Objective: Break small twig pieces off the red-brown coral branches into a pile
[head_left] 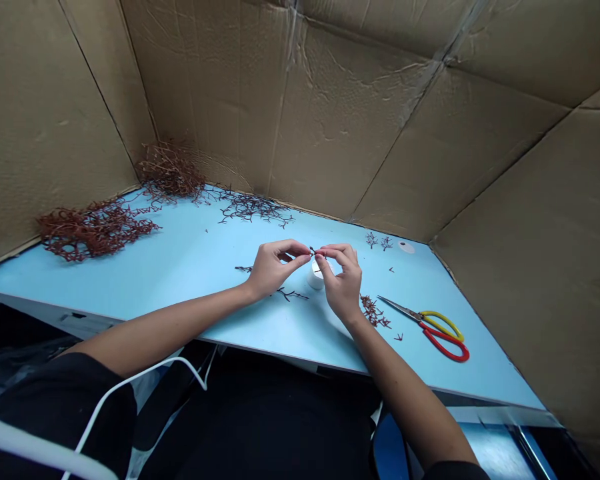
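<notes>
While hands [271, 271] [344, 279] pinch twig [312, 251], wiry clumps [96, 230] sprawl.

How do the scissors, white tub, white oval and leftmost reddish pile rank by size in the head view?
1. Leftmost reddish pile
2. Scissors
3. White tub, partly hidden by the right hand
4. White oval

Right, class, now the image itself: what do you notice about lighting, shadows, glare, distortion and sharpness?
Head view: light blue tabletop bright with soft shadows, black clothing showing little detail; head view: whitish glare on the blue surface at lower right; head view: wide-angle stretching, cardboard walls splaying outward; head view: scissors fairly crisp, twig between left hand and right hand too small to resolve.
</notes>
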Demonstrator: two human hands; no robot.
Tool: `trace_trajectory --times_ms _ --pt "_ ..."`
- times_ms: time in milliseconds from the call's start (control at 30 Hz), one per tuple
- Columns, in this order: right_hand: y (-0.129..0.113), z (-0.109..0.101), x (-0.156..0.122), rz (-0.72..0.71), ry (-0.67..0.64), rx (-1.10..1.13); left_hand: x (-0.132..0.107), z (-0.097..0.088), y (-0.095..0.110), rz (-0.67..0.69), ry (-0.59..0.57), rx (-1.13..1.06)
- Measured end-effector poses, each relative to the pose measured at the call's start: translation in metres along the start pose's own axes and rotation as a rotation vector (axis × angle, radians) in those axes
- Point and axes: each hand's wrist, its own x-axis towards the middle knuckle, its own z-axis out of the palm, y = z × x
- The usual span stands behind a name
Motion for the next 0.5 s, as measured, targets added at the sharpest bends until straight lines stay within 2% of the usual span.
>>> trace_trajectory --times_ms 133,333,500 --pt "0.0011 0.0011 -0.0023 0.011 -0.026 0.002 0.0000 -0.0008 -0.0038 0.021 0.015 0.000" --pt "0.0016 0.0019 -0.0035 0.034 -0.064 0.046 -0.0012 -0.0042 -0.0035 0.200 0.020 0.117" --pt "0.0015 0.0035 -0.0034 0.061 -0.065 0.093 -0.0023 -0.0049 -0.0034 0.190 0.039 0.120"
